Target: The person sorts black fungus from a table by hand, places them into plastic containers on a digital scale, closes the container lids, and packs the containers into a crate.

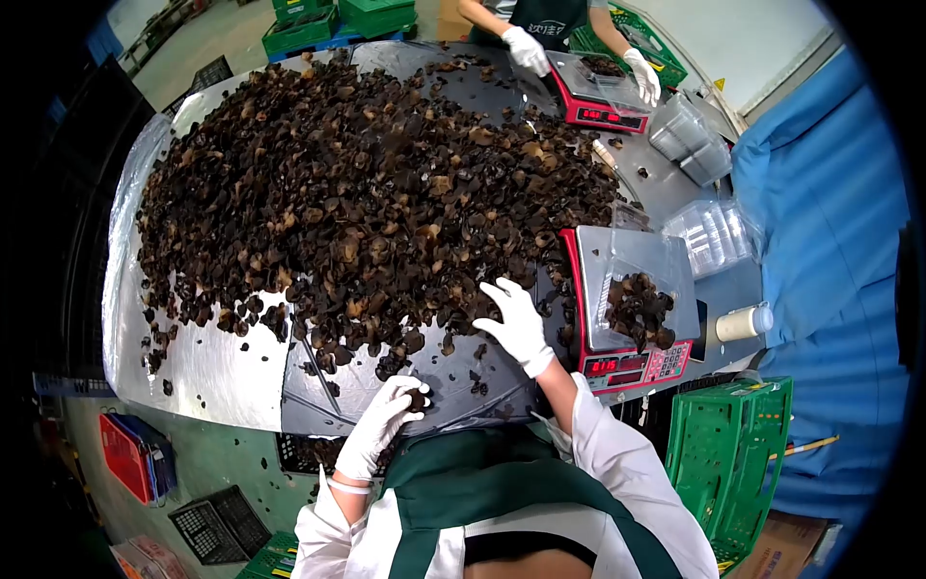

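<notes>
Over a sheet-covered worktable, pinches a fungus clump in the left hand; spreads the right hand, empty, by the fungus heap. Could drop the clump through loose grip, or skew the digital scale by brushing it. Apparently reads "0.115" on the display; cannot decipher the far apron lettering.

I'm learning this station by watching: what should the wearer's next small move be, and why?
I'd probably pass the dark piece from the left hand to the right hand. The left fingers already pinch it, while the right hand is open, looks empty and sits closer to the nearer scale, where a small heap lies.
</notes>
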Tool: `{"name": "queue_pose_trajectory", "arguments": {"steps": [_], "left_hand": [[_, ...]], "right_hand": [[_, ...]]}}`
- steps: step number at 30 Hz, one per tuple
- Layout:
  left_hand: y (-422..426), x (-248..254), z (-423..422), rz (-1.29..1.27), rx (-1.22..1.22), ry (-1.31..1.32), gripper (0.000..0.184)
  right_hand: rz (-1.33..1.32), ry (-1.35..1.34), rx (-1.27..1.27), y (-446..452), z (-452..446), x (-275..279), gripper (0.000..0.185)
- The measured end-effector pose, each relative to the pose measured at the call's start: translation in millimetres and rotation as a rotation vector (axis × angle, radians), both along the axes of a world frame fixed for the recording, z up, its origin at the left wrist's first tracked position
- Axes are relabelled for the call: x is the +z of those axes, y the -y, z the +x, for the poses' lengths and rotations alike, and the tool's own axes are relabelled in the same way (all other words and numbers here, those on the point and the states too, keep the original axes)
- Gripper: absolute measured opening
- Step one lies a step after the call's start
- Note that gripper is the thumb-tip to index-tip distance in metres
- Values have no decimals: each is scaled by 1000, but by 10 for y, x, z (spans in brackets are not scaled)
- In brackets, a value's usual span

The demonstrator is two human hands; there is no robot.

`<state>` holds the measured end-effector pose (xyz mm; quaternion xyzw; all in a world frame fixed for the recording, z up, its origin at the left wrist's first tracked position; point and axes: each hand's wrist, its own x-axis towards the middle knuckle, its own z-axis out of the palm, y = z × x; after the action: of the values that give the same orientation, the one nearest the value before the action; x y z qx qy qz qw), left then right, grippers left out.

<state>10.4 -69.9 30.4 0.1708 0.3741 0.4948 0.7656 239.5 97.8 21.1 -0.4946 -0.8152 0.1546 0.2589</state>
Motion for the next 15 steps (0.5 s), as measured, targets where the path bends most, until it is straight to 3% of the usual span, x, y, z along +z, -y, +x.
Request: {"name": "queue_pose_trajectory", "arguments": {"steps": [1, 6, 8, 9, 10, 12, 15], "left_hand": [[-28, -80, 16, -23, 20, -6, 16], [-72, -547, -3, -62, 6, -265, 9], [-85, -471, 16, 70, 15, -539, 18], [-101, -466, 24, 100, -25, -719, 32], [-144, -427, 55, 99, -30, -715, 32], [-257, -337, 123, 497, 130, -1158, 39], [-483, -296, 207, 602, 112, -1317, 45]], "right_hand": [[-124, 67, 29, -15, -14, -124, 58], [-76, 91, 257, 406, 49, -106, 28], [-58, -85, 292, 543, 188, -18, 23], [-116, -110, 247, 589, 256, 11, 22], [-174, -136, 201, 615, 330, 29, 21], [-207, -253, 135, 580, 496, -39, 22], [-364, -370, -40, 482, 536, 42, 21]]}}
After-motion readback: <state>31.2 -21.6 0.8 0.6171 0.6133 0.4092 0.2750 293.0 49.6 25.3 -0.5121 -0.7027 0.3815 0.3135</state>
